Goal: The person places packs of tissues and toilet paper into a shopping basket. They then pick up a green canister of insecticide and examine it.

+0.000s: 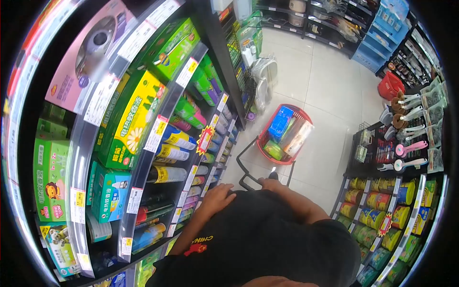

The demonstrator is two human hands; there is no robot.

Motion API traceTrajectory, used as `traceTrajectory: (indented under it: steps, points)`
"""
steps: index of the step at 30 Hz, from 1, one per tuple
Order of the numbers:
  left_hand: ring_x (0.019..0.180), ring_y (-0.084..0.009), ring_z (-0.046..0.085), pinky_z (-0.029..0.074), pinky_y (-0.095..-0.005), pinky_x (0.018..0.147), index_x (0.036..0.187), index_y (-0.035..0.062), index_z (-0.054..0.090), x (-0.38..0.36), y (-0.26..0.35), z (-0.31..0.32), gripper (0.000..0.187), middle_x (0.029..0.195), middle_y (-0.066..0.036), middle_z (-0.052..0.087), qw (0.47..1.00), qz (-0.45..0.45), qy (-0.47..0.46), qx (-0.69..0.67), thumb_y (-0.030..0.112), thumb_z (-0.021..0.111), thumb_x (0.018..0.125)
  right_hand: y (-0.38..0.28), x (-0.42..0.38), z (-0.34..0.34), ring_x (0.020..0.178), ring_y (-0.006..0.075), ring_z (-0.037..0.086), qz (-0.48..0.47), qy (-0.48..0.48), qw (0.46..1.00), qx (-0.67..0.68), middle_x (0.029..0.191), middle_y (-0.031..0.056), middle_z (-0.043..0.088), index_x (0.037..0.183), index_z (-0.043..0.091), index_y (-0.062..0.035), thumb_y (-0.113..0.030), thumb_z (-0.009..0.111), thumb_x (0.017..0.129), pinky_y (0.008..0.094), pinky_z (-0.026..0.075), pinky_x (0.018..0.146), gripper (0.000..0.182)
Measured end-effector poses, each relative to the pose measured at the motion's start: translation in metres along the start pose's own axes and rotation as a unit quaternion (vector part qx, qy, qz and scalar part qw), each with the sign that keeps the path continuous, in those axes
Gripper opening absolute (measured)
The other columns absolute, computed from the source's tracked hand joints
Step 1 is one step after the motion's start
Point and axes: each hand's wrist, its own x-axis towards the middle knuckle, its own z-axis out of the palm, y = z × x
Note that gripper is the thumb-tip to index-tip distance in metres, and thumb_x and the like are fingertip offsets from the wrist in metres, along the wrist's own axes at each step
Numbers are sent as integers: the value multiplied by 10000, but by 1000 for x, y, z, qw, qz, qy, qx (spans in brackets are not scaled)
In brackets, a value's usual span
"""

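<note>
My left hand point(219, 197) hangs beside the left shelf with its fingers loosely stretched and nothing in it. My right hand point(268, 183), partly hidden by my body, is closed around the black pull handle point(242, 165) of a red shopping basket point(293, 161). In the basket lie a blue package point(281, 122), a green package point(273, 150) and a long pale package point(299, 137). The basket stands on the floor in front of me.
The left shelf point(174, 98) carries boxes and spray cans. On the right, a rack of hanging brushes point(412, 147) stands above shelves of cans point(373, 216). A red basket point(391, 85) and blue display stand point(381, 36) are farther off on the tiled floor point(330, 112).
</note>
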Motion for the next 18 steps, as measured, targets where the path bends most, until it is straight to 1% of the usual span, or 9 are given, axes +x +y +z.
traceTrajectory:
  steps: [3, 5, 7, 11, 13, 14, 16, 17, 18]
  points:
    - [1081, -338, 606, 485, -433, 913, 1224, 67, 590, 20, 25, 10, 409, 1133, -160, 637, 1000, -19, -7, -4, 342, 607, 922, 29, -1, -30, 1239, 422, 524, 22, -38, 999, -4, 1323, 269, 540, 1387, 446, -55, -584, 658, 770, 483, 418, 1019, 840]
    - [1097, -331, 605, 483, -430, 923, 1224, 67, 595, 31, 36, 19, 408, 1152, -157, 637, 1000, -22, 4, -10, 343, 605, 925, 42, -13, -47, 1242, 421, 522, 28, -32, 999, -7, 1323, 258, 545, 1380, 456, -58, -597, 671, 750, 482, 418, 1026, 857]
    - [1110, -325, 603, 482, -432, 928, 1237, 69, 586, 41, 48, 24, 419, 1171, -156, 634, 1000, -23, -6, -11, 355, 596, 932, 58, -19, -61, 1242, 416, 524, 30, -29, 999, -4, 1326, 246, 549, 1375, 467, -62, -607, 681, 735, 480, 420, 1029, 867]
    - [1122, -324, 599, 484, -436, 931, 1263, 75, 568, 57, 63, 24, 441, 1193, -154, 629, 1000, -25, -13, 6, 380, 574, 945, 100, -19, -67, 1230, 398, 540, 10, -30, 1000, 0, 1329, 226, 557, 1371, 485, -72, -617, 695, 718, 481, 428, 1024, 876]
    - [1122, -326, 598, 483, -435, 933, 1274, 77, 559, 67, 68, 22, 450, 1201, -155, 626, 999, -29, -34, 9, 388, 567, 948, 121, -11, -61, 1225, 378, 552, -15, -23, 1000, 0, 1328, 214, 565, 1377, 491, -89, -638, 701, 694, 487, 436, 1017, 901]
    - [1122, -327, 598, 483, -435, 934, 1279, 79, 555, 72, 70, 21, 455, 1206, -155, 625, 998, -30, -45, 10, 392, 564, 949, 132, -9, -60, 1230, 376, 550, 10, -22, 1000, -5, 1328, 213, 566, 1379, 490, -93, -648, 701, 686, 490, 436, 1017, 912]
    - [1118, -325, 600, 484, -431, 932, 1265, 70, 565, 82, 70, 24, 455, 1202, -156, 626, 998, -28, -48, -4, 388, 577, 941, 99, -54, -98, 1239, 372, 545, 62, -20, 998, -18, 1330, 211, 566, 1381, 489, -100, -668, 702, 669, 496, 436, 1016, 936]
    - [1113, -322, 603, 487, -429, 927, 1262, 67, 568, 88, 65, 30, 454, 1199, -155, 627, 999, -20, -48, -12, 387, 580, 939, 114, -46, -91, 1249, 366, 541, 62, -15, 997, -40, 1343, 209, 560, 1402, 473, -134, -674, 698, 668, 503, 431, 1017, 938]
    - [1108, -320, 606, 490, -428, 922, 1258, 65, 570, 95, 63, 33, 454, 1195, -154, 628, 999, -11, -47, -20, 385, 584, 937, 118, -43, -90, 1255, 369, 535, 68, -17, 997, -40, 1344, 208, 559, 1408, 466, -144, -663, 697, 677, 514, 424, 1020, 926]
